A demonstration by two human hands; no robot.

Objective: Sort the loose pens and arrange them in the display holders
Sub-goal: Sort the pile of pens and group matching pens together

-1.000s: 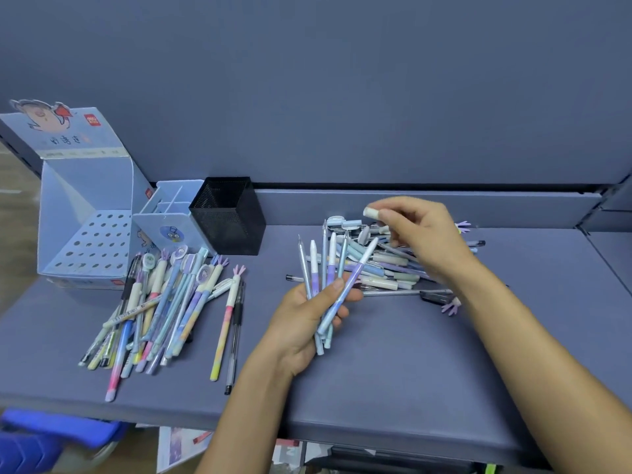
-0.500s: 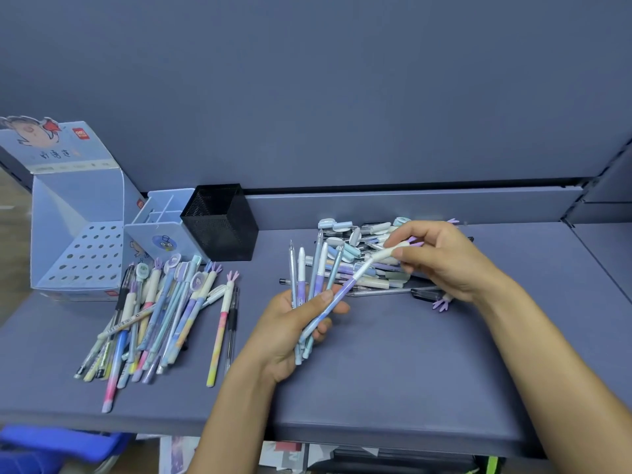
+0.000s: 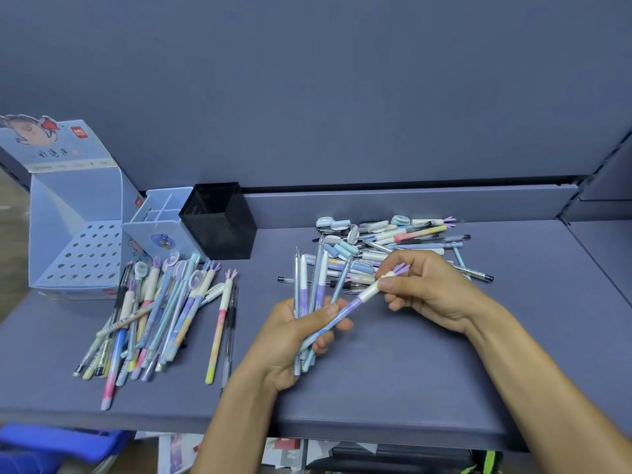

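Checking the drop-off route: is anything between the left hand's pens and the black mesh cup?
Nothing visible. Bare shelf separates the pens in the left hand from the black mesh cup; the sorted pile lies further left.

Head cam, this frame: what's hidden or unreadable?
Head view only:
1. Mesh cup: the inside is dark and hidden by its own walls.
2. Held pens: lower ends covered by left hand.
3. Pen pile: near side behind right hand, which pinches a capped pen.
4. Display box: print too small and blurred.
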